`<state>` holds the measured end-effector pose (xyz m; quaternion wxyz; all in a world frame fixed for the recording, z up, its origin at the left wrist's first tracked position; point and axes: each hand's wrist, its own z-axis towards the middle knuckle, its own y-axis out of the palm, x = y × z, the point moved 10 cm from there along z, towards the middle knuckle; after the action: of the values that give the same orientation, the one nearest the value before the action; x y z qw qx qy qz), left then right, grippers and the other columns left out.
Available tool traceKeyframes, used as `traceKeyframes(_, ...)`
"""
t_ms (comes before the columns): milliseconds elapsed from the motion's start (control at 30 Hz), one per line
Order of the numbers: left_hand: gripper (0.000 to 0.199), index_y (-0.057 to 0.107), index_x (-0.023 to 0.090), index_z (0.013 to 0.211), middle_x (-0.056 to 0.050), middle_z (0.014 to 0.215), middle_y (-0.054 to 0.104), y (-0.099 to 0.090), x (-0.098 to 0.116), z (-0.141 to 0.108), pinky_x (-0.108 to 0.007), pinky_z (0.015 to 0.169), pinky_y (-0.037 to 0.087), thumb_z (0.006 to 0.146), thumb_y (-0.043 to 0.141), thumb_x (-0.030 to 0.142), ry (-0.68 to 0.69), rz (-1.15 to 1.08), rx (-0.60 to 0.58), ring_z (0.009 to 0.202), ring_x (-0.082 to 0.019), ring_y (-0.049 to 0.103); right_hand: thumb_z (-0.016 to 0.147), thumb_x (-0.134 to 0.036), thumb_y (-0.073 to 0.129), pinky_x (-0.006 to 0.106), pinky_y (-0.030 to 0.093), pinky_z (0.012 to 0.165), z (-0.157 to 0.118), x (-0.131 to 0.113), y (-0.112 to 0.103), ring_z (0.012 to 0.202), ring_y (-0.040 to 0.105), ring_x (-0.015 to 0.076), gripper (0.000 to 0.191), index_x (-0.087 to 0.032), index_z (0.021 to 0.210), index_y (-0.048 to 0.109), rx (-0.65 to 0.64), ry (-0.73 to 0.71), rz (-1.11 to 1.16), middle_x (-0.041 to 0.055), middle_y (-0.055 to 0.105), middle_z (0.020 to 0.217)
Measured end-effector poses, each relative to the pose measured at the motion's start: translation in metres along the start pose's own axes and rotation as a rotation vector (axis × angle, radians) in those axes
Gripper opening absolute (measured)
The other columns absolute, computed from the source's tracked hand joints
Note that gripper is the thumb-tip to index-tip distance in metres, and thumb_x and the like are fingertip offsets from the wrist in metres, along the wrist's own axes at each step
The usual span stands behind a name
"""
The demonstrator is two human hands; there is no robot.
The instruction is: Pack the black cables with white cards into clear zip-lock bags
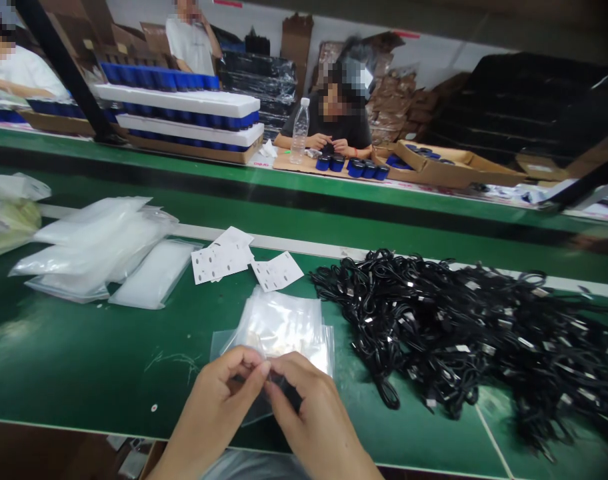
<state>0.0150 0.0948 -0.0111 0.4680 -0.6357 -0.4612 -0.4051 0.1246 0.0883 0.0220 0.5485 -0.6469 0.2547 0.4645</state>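
My left hand point(224, 393) and my right hand point(307, 400) meet at the front of the green table, thumbs and fingers pinched together on the edge of a clear plastic bag point(257, 412). Just beyond them lies a stack of clear plastic bags point(284, 323). White printed cards point(221, 257) sit behind that stack, with another card point(278, 271) beside them. To the right spreads a large pile of black cables point(434, 327) with metal plugs. At the left are packs of white plastic bags point(99, 247).
Across the green table point(99, 360), a person in black point(347, 100) works near blue round items point(367, 168) and a bottle point(299, 130). White trays point(184, 100) of blue items stand at the back left. Two more people are behind. A yellowish bag point(11, 223) lies far left.
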Motion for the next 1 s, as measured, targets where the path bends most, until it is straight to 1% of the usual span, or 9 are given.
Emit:
traceKeyframes(133,0.023,0.061,0.019,0.070,0.004,0.059,0.055,0.004,-0.004,0.001,-0.021,0.057,0.046,0.077,0.061,0.042,-0.030,-0.108,-0.029,0.058,-0.011,0.053,0.083,-0.009,0.050,0.024,0.044,0.072,0.000,-0.002,0.001,0.080,0.060,0.0158,0.021,-0.020,0.091,0.065,-0.043,0.009,0.045,0.0028,0.064,0.087)
traceKeyframes(267,0.024,0.059,0.019,0.069,0.004,0.060,0.057,0.008,-0.006,0.002,-0.022,0.062,0.046,0.077,0.061,0.041,-0.049,-0.152,-0.080,0.062,-0.012,0.056,0.083,-0.008,0.049,0.022,0.042,0.069,0.002,0.003,0.000,0.076,0.060,0.0149,0.023,-0.021,0.089,0.067,-0.052,0.017,0.061,0.0014,0.065,0.081)
traceKeyframes(367,0.024,0.058,0.019,0.070,0.003,0.063,0.060,0.010,-0.008,0.002,-0.024,0.066,0.047,0.079,0.060,0.041,-0.040,-0.110,-0.112,0.066,-0.014,0.058,0.085,-0.009,0.047,0.022,0.041,0.066,0.002,0.007,0.000,0.071,0.059,0.0146,0.025,-0.022,0.086,0.068,-0.056,0.028,0.043,0.0004,0.065,0.076)
traceKeyframes(500,0.024,0.056,0.020,0.073,0.002,0.066,0.059,0.013,-0.005,0.000,-0.022,0.061,0.045,0.082,0.054,0.042,0.002,0.022,-0.148,0.065,-0.014,0.057,0.085,-0.011,0.046,0.022,0.038,0.061,0.002,0.007,0.000,0.067,0.058,0.0150,0.022,-0.019,0.077,0.065,-0.037,0.030,-0.060,0.0014,0.064,0.072)
traceKeyframes(600,0.026,0.052,0.021,0.071,0.004,0.064,0.054,0.012,0.007,-0.003,-0.020,0.055,0.041,0.087,0.046,0.040,0.102,0.223,-0.114,0.059,-0.012,0.054,0.084,-0.012,0.047,0.023,0.036,0.057,0.002,0.003,-0.005,0.061,0.056,0.0150,0.020,-0.018,0.071,0.062,0.010,0.022,-0.186,0.0020,0.062,0.067)
traceKeyframes(733,0.028,0.043,0.022,0.065,0.005,0.059,0.047,0.014,0.023,-0.006,-0.020,0.052,0.037,0.090,0.038,0.034,0.264,0.445,-0.066,0.053,-0.010,0.049,0.084,-0.014,0.046,0.024,0.033,0.056,0.002,-0.004,-0.006,0.058,0.054,0.0146,0.020,-0.018,0.070,0.059,0.041,-0.032,-0.291,0.0018,0.060,0.065)
traceKeyframes(833,0.028,0.040,0.022,0.064,0.005,0.059,0.045,0.017,0.023,-0.007,-0.020,0.051,0.037,0.091,0.036,0.030,0.320,0.501,-0.062,0.052,-0.010,0.048,0.082,-0.014,0.046,0.024,0.031,0.055,0.002,-0.003,-0.003,0.057,0.053,0.0140,0.018,-0.019,0.067,0.055,0.066,-0.058,-0.352,0.0012,0.059,0.064)
traceKeyframes(900,0.028,0.039,0.022,0.063,0.005,0.058,0.044,0.017,0.022,-0.007,-0.020,0.051,0.036,0.090,0.036,0.028,0.356,0.518,-0.030,0.051,-0.010,0.047,0.080,-0.014,0.046,0.025,0.029,0.054,0.003,-0.001,-0.004,0.057,0.052,0.0146,0.018,-0.019,0.063,0.052,0.114,-0.063,-0.428,0.0013,0.057,0.062)
traceKeyframes(1000,0.026,0.039,0.022,0.063,0.006,0.056,0.041,0.013,0.021,-0.009,-0.020,0.049,0.034,0.089,0.037,0.025,0.395,0.528,0.051,0.049,-0.010,0.045,0.076,-0.012,0.047,0.026,0.028,0.055,0.007,0.006,-0.015,0.057,0.052,0.0158,0.016,-0.019,0.062,0.051,0.191,0.005,-0.530,0.0017,0.056,0.061)
